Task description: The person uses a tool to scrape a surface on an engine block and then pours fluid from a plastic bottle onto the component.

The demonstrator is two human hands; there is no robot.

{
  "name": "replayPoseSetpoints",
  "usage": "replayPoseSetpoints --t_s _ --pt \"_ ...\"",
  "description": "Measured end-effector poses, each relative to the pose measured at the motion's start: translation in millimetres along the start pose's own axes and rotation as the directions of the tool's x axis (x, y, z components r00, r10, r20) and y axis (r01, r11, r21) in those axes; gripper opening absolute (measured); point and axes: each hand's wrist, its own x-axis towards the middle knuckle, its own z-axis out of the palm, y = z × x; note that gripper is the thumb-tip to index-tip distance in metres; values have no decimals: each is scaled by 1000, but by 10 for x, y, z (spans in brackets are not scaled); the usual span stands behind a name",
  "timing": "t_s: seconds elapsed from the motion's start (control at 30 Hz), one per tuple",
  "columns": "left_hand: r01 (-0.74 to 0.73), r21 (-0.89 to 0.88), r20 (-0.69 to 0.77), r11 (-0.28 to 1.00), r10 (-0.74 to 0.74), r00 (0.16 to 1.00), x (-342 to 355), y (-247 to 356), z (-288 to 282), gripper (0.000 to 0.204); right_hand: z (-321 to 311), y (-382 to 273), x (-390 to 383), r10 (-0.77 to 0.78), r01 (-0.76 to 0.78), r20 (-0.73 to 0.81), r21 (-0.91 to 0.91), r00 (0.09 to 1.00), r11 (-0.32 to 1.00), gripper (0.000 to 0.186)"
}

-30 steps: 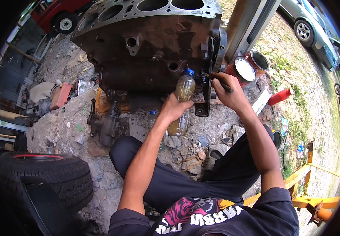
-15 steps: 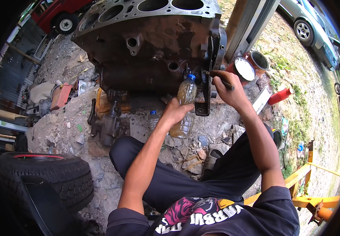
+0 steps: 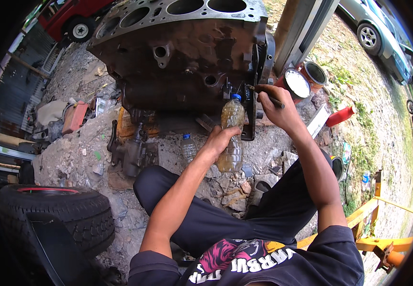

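Observation:
My left hand (image 3: 223, 140) is wrapped round a clear plastic bottle (image 3: 233, 114) with a blue cap and murky yellowish liquid, upright below the engine block's lower right. My right hand (image 3: 278, 107) grips a slim dark-handled tool (image 3: 275, 100), possibly a brush, its tip at a dark vertical bracket (image 3: 250, 121) on the right end of the block. The large rusty-brown engine block (image 3: 177, 47) has several bores in its pale top face. Under it lies a dirty metal part (image 3: 135, 152), and a smaller blue-capped bottle (image 3: 188, 149) stands left of my left hand.
A tyre (image 3: 56, 219) lies at lower left, a yellow metal frame (image 3: 387, 244) at lower right. Cans (image 3: 296, 86), a red container (image 3: 340, 117) and a post (image 3: 292, 28) are right of the block. Rubble covers the ground. Parked vehicles (image 3: 378, 33) stand beyond.
My left hand and the bottle have moved down and slightly right, showing more of the smaller bottle behind. My right hand with the tool has stayed nearly in place at the bracket.

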Motion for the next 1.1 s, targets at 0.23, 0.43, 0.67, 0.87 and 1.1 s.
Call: replayPoseSetpoints --t_s 0.23,0.43,0.67,0.87,1.1 --pt "1 0 33 1000 -1 999 -7 -37 29 32 -24 -11 -20 45 -40 76 -66 996 997 34" --pt "46 -23 32 999 -45 998 -83 55 -56 38 4 58 -19 11 -10 48 -28 999 1000 34" --pt "164 -102 55 981 -159 986 -244 192 -148 29 -49 -23 19 45 -43 46 -43 998 998 33" --pt "189 -117 35 975 -187 982 -262 262 -180 33 -71 -87 25 77 -78 12 25 997 997 31" --pt "189 -111 -8 976 -192 981 -292 177 -251 33 -63 -51 69 56 -57 23 6 998 998 32"
